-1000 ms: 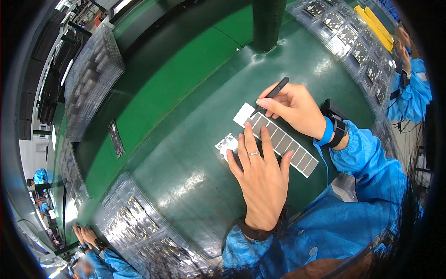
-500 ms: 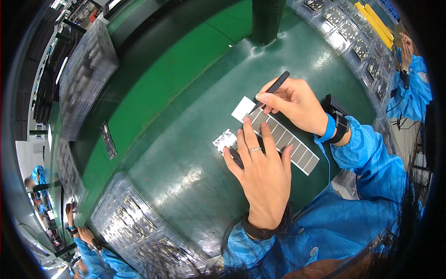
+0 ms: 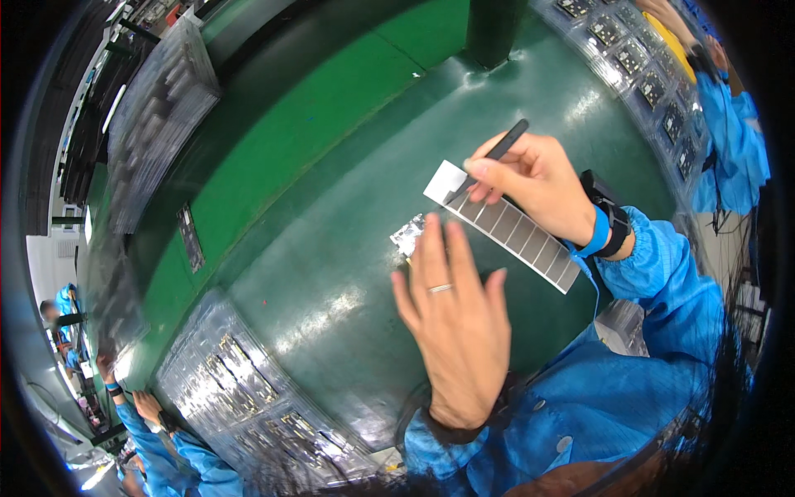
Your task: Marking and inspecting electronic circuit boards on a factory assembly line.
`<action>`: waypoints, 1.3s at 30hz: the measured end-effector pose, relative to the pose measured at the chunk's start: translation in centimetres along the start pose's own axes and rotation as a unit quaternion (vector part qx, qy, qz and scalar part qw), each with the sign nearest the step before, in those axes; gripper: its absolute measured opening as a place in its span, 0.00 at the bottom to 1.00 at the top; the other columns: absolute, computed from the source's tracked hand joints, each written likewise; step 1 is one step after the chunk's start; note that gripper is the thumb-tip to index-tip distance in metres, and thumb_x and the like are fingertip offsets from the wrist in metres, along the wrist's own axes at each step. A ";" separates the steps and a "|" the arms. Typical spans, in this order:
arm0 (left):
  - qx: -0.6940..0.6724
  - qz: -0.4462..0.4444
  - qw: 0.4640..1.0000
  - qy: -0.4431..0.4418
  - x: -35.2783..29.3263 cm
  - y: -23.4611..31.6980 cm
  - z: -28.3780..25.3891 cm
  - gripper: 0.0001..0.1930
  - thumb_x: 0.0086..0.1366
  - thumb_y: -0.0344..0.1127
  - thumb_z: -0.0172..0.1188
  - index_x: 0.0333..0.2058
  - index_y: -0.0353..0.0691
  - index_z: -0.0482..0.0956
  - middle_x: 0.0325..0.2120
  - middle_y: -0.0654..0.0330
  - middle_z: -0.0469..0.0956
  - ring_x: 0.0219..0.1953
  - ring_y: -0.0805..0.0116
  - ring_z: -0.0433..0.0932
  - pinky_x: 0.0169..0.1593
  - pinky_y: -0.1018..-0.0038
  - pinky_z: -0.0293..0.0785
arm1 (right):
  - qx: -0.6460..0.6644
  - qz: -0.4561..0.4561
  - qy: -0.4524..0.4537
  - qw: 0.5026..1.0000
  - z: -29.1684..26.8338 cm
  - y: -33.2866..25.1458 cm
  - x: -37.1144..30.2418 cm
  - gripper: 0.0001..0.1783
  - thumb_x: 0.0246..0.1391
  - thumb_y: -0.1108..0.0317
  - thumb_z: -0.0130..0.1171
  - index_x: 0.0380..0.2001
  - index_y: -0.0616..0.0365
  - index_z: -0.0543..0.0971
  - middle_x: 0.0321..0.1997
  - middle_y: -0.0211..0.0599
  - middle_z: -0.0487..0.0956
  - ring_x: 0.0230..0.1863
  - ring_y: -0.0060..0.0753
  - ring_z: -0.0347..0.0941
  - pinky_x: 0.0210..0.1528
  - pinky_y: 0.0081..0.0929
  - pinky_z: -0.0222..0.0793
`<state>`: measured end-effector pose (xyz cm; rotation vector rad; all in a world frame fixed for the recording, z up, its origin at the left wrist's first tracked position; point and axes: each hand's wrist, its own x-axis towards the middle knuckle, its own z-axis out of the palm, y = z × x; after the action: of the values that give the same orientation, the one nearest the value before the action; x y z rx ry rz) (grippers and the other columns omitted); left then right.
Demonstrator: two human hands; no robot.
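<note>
My right hand pinches a pair of black tweezers, their tip down at the strip by its white end. Under it lies a white backing strip with a row of grey rectangular stickers, slanting down to the right. My left hand is open, palm down, fingers spread and slightly blurred, beside the strip. Its fingertips partly cover a small silver-and-white circuit board on the green mat; how firmly they touch it I cannot tell. A blue wrist strap with a cord circles my right wrist.
Clear trays of boards lie at the lower left and upper right. A stack of clear trays stands at the far left. A dark post rises at the back. A long dark board lies left. Co-workers' arms show at both sides.
My left hand has lifted off the sticker strip and shifted back toward the circuit board, baring more of the strip. The tweezers remain at the strip's white end. The view has shifted slightly.
</note>
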<state>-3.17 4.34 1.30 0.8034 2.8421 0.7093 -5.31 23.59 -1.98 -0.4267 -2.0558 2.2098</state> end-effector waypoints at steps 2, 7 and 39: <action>0.023 -0.010 1.000 -0.008 -0.6 -1.3 -0.4 0.36 0.64 0.39 0.68 0.67 0.32 0.66 0.70 0.50 0.62 0.69 0.48 0.64 0.69 0.43 0.61 | 0.015 0.013 -0.028 0.999 2.1 -0.4 0.0 0.12 0.66 0.67 0.65 0.42 0.68 0.83 0.37 0.36 0.85 0.36 0.22 0.81 0.40 0.22 0.79; 0.023 -0.043 0.999 0.013 -1.0 -1.6 0.5 0.36 0.65 0.42 0.68 0.66 0.30 0.67 0.67 0.50 0.64 0.67 0.49 0.67 0.67 0.46 0.64 | 0.035 0.007 -0.025 0.999 4.4 0.9 0.5 0.11 0.64 0.68 0.66 0.37 0.68 0.82 0.32 0.35 0.85 0.33 0.23 0.82 0.38 0.23 0.80; 0.029 -0.087 0.996 -0.008 -0.3 1.2 0.8 0.38 0.65 0.48 0.68 0.66 0.33 0.68 0.66 0.48 0.65 0.66 0.48 0.66 0.68 0.44 0.59 | -0.011 0.038 0.007 0.999 3.1 0.2 0.1 0.13 0.61 0.66 0.69 0.37 0.68 0.83 0.29 0.35 0.85 0.33 0.18 0.81 0.36 0.21 0.78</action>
<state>-2.19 5.45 1.12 0.5550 2.8847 0.5961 -6.21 20.66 -2.01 -0.5301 -2.0934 2.2204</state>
